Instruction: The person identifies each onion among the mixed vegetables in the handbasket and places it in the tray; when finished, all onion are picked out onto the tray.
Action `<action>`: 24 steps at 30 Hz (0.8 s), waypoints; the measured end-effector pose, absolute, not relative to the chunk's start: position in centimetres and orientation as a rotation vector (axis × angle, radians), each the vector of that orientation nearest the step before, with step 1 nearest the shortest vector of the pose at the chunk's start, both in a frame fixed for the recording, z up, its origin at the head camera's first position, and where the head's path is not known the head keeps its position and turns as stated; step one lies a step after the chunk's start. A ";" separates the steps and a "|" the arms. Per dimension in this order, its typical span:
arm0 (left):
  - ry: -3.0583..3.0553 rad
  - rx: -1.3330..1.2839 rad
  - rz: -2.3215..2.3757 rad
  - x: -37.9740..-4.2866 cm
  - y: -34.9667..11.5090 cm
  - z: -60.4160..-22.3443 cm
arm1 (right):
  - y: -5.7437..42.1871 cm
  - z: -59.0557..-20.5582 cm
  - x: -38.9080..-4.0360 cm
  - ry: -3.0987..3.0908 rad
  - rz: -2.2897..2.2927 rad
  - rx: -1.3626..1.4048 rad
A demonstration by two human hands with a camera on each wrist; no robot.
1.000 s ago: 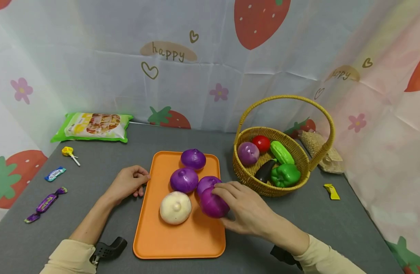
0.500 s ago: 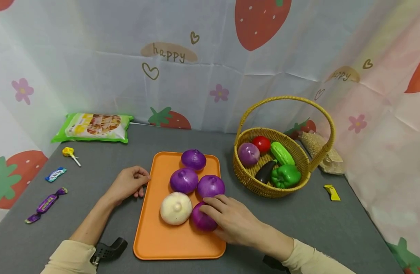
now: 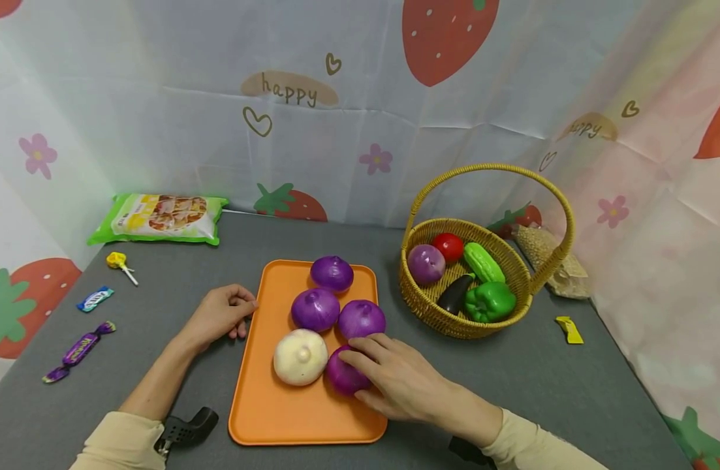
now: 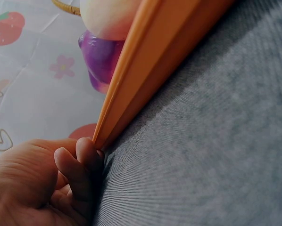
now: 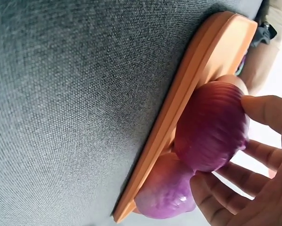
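Observation:
On the orange tray (image 3: 307,418) sits a red-purple onion (image 3: 341,375); my right hand (image 3: 401,382) rests over its right side, thumb and fingers spread around it. In the right wrist view, the thumb and fingertips touch this onion (image 5: 211,127). A white onion (image 3: 301,357) lies just left of it. Behind them are three more purple onions: one at the right (image 3: 362,320), one in the middle (image 3: 315,309) and one at the far end (image 3: 332,273). My left hand (image 3: 219,316), fingers curled, pinches the tray's left rim.
A yellow wicker basket (image 3: 430,326) with toy vegetables stands right of the tray. A green food packet (image 3: 160,219) lies at the back left. Lollipop (image 3: 117,261), blue sweet (image 3: 95,299) and purple candy (image 3: 80,352) are at left; a yellow sweet (image 3: 569,329) is at right.
My right hand has brought the red-purple onion down and left onto the tray, beside the white onion. Its thumb has since loosened slightly. The left hand has stayed put.

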State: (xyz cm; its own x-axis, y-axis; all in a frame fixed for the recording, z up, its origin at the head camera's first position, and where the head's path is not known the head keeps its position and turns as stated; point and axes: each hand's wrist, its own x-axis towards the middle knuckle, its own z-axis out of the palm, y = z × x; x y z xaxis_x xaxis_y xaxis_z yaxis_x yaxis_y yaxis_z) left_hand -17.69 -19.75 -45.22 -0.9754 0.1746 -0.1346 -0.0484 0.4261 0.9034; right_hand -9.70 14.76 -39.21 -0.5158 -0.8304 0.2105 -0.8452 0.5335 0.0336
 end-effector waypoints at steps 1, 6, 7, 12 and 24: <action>2.473 0.114 1.575 -17.7 -19.8 -45.2 | 14.7 -39.2 -9.7 -2.575 0.107 1.422; 2.473 0.109 1.571 -17.7 -19.8 -45.2 | 14.7 -39.1 -9.6 -2.588 0.112 1.425; 2.472 0.110 1.570 -17.7 -19.8 -45.2 | 14.7 -39.1 -9.6 -2.588 0.112 1.426; 2.468 0.120 1.580 -17.6 -19.8 -45.0 | 14.6 -39.0 -9.6 -2.579 0.113 1.429; 2.479 0.115 1.578 -17.5 -19.7 -45.0 | 16.4 -35.5 -12.4 -2.476 0.243 1.238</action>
